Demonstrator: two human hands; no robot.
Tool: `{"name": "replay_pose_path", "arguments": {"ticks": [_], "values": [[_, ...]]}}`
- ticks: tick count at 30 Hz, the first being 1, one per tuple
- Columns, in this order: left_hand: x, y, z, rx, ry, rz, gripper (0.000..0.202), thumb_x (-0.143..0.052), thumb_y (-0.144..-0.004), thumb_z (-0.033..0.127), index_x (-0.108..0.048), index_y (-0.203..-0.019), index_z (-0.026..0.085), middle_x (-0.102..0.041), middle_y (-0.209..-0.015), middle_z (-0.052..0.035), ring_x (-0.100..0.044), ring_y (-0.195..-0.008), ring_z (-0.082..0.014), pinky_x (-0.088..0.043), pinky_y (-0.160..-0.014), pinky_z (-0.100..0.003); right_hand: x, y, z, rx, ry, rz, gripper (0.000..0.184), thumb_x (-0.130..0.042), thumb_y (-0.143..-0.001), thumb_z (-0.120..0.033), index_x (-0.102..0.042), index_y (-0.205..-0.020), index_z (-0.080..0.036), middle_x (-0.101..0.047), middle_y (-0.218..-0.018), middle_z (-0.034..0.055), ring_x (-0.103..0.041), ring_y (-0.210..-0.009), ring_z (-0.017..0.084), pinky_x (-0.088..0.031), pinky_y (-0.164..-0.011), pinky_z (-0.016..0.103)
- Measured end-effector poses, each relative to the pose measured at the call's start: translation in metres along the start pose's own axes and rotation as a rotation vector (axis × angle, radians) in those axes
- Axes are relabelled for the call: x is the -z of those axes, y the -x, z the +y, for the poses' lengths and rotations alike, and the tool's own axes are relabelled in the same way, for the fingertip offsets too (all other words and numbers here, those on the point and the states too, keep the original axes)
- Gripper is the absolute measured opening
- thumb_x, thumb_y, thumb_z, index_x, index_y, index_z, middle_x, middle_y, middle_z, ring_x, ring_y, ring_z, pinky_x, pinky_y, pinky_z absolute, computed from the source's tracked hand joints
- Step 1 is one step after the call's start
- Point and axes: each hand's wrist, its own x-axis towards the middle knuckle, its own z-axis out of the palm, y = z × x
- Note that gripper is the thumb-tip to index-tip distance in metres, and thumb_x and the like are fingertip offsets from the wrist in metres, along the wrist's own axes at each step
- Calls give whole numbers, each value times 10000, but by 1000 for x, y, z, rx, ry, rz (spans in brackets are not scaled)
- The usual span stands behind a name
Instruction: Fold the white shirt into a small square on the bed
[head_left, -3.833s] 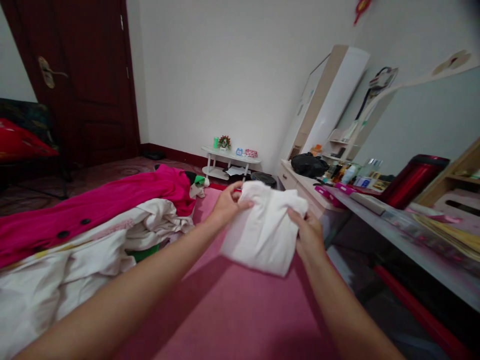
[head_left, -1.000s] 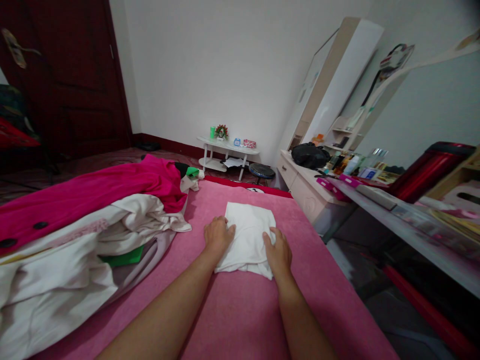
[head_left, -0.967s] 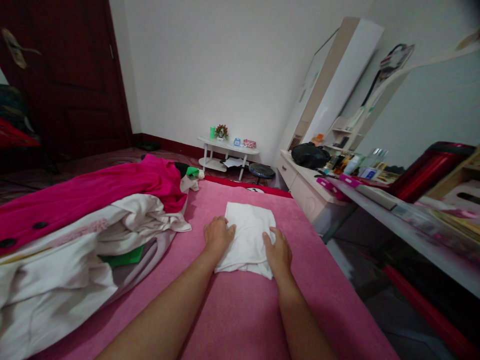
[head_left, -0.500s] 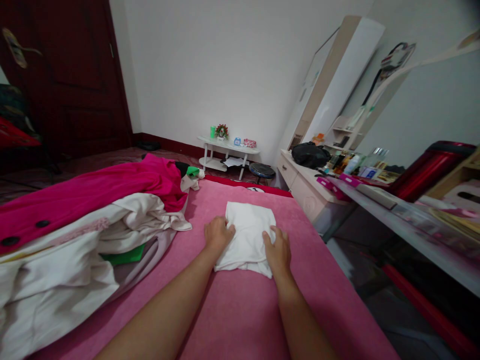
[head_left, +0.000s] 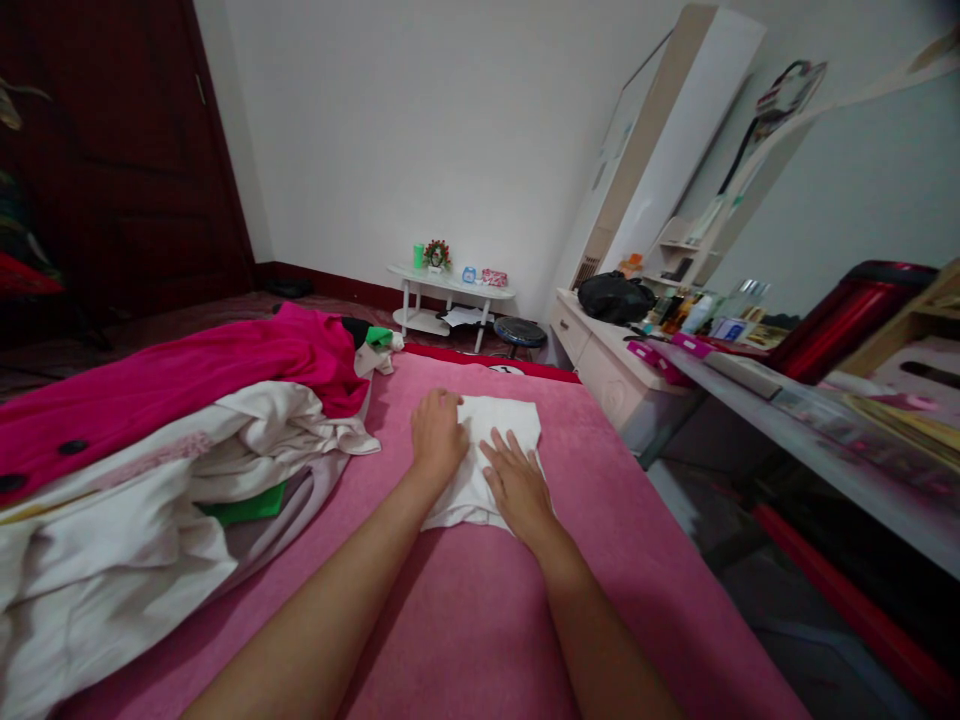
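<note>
A heap of loose clothes [head_left: 172, 470], with a magenta coat [head_left: 180, 375] draped on top, fills the left part of the bed [head_left: 465, 620], likely kept off the bare pink stretch in the middle. There a folded white cloth [head_left: 491, 450] lies flat. The left hand [head_left: 437, 430] rests spread on its left edge, fingers open, gripping nothing. The right hand [head_left: 517, 485] lies flat and open on its right half, seemingly pressing the folds down. A cluttered table [head_left: 810, 440] runs along the right
</note>
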Motion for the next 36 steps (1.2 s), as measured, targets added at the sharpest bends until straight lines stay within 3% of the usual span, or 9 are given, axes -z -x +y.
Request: {"name": "replay_pose_path", "arguments": {"ticks": [2,4,6,9,13,17,21,30,36], "values": [[-1,-2,20,-212,74,-61,444,-492,-839,191,-500,-1283,170,-446,-1413,-124,-393,-1315,-241,-301,-1095,-396,-2,0,0,59,-35,42,473,-422,-893,-161,-499,-1348,-264,-445,-1454,50,-307,-1388,246,-254,-1104,521],[-11,-6,35,-360,87,-265,453,-398,-914,244,-443,-1351,130,-386,-1474,-139,-330,-1371,-232,-235,-1140,-408,-4,1,0,55,-89,105,430,-465,-848,-130,-597,-1249,-211,-582,-1315,98,-473,-1267,255,-371,-1041,437],[-28,-15,40,-414,55,-456,448,-321,-955,269,-440,-1354,104,-379,-1483,-150,-310,-1388,-242,-231,-1139,-442,-7,3,0,10,-174,165,339,-492,-812,-122,-696,-1072,-198,-684,-1122,105,-601,-1082,251,-469,-910,363],[-54,-35,34,-445,26,-555,427,-309,-972,292,-470,-1337,143,-391,-1485,-107,-307,-1392,-240,-259,-1122,-468,-11,7,1,2,-407,246,314,-454,-771,-71,-722,-805,-232,-726,-892,30,-658,-869,190,-498,-795,292],[-71,-47,27,-452,-7,-540,439,-290,-981,309,-464,-1356,162,-391,-1486,-104,-301,-1394,-246,-259,-1119,-474,-10,7,2,-38,-566,438,302,-402,-738,-46,-639,-672,-220,-674,-731,-5,-629,-737,148,-484,-738,255],[-68,-30,29,-459,-41,-464,482,-347,-959,387,-407,-1416,248,-289,-1540,-89,-190,-1431,-297,-156,-1138,-533,-5,2,5,-161,-420,588,241,-425,-771,-106,-631,-843,-208,-632,-928,41,-589,-894,173,-456,-822,290],[-60,-6,23,-505,-62,-473,488,-347,-941,422,-394,-1417,328,-220,-1568,-52,-129,-1441,-334,-150,-1112,-603,-6,0,8,-224,-326,586,205,-448,-790,-160,-605,-916,-198,-607,-981,65,-554,-953,199,-431,-874,326],[-28,56,14,-514,-32,-425,613,-341,-929,439,-275,-1479,178,-162,-1573,-129,-137,-1446,-292,-150,-1154,-507,-15,3,22,-281,-257,581,217,-435,-809,-221,-601,-938,-165,-596,-964,91,-549,-933,216,-425,-888,343],[-8,84,3,-546,8,-457,750,-381,-891,593,-267,-1482,145,-149,-1568,-152,-134,-1446,-300,-147,-1163,-477,-20,4,30,-435,-154,503,451,-471,-820,-363,-549,-1175,-95,-603,-1127,175,-538,-1064,284,-402,-948,394]]}}
